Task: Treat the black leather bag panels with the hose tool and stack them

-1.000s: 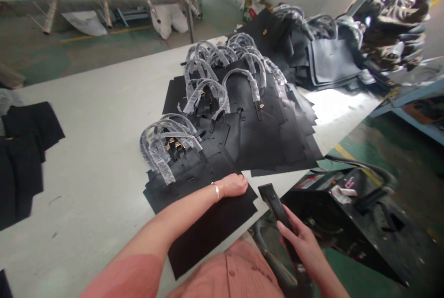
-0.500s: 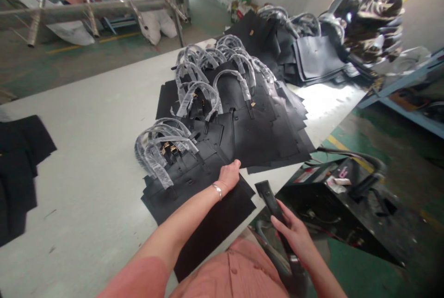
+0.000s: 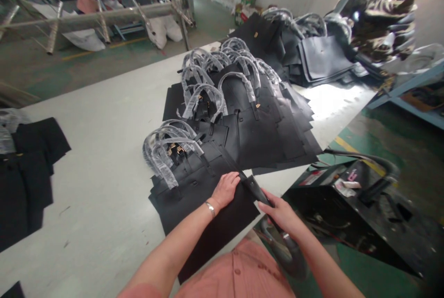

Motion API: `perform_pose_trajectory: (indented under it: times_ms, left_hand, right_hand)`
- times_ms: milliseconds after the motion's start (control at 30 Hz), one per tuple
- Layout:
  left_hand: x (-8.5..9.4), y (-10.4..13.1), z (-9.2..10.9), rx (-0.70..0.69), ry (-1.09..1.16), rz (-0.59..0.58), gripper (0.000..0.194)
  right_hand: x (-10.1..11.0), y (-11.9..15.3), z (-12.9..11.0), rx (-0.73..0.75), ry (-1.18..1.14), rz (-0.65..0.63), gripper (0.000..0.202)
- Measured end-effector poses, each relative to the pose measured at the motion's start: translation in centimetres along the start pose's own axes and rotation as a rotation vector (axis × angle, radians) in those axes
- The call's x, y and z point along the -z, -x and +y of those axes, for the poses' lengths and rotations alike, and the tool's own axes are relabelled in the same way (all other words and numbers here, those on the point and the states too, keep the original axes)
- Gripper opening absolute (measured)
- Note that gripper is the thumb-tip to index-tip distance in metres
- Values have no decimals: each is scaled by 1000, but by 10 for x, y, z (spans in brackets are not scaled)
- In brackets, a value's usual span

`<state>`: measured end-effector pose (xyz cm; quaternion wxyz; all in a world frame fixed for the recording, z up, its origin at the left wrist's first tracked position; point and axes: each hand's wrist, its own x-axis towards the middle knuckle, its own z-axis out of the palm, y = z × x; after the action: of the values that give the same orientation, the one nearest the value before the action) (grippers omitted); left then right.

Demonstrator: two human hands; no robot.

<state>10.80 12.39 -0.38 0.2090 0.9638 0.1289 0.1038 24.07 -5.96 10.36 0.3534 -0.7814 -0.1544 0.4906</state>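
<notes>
My left hand point(image 3: 226, 189), with a silver bracelet at the wrist, lies on a stack of black leather-like bag panels point(image 3: 204, 217); its fingers are stretched out near the right edge. In my right hand point(image 3: 281, 212) is a black hose nozzle point(image 3: 256, 190), fingers wrapped round it. The flat tip of the nozzle sits at the panels' right edge, close to my left fingertips; whether it touches them I cannot tell. Plastic-wrapped handles point(image 3: 159, 154) with gold-coloured fittings stand up from the stack's far side.
More black bag pieces with wrapped handles point(image 3: 239, 87) cover the middle and far end of the pale table point(image 3: 111, 150). Others point(image 3: 34, 182) lie at left. A black box-shaped machine point(image 3: 347, 205) stands by the table's right edge. Metal racks point(image 3: 100, 15) stand behind.
The nozzle in my right hand has moved left, from beside the stack to its right edge. My left hand has flattened from a closed grip onto the panels. The view has shifted slightly left.
</notes>
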Motion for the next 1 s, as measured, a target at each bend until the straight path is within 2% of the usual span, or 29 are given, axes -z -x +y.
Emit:
perform_pose_trajectory:
  times_ms: [167,233,333,433,533,600,700,767,833,1000]
  left_hand:
    - [7,-1,5,-4,-54,-15,24]
    - [11,-1,7,-5,-70,-31,24]
    - [17,-3,8,-8,-84,-50,34]
    - [19,-4,8,2,-120,-51,31]
    - [15,-1,15,-26,-169,-38,24]
    - [11,3,25,-187,-153,-107,18]
    - [5,6,43,-492,-68,-302,18]
    - [1,4,52,-502,-27,-380,17]
    - [-2,0,55,-426,-7,-408,17]
    - [-6,-13,52,-403,4,-447,21]
  right_hand:
    - [0,3,-6,12,14,-28,55]
    - [-4,-2,-7,32,16,31,55]
    - [-3,-7,-6,78,12,176,64]
    - [13,5,3,94,-24,250,71]
    - [32,32,21,38,-54,216,70]
    - [37,51,36,-11,-70,202,68]
    - [34,70,57,-38,-120,249,69]
    - [28,77,67,-53,-148,284,70]
    - [23,82,74,-92,-169,294,72]
    - [14,92,82,-144,-200,277,74]
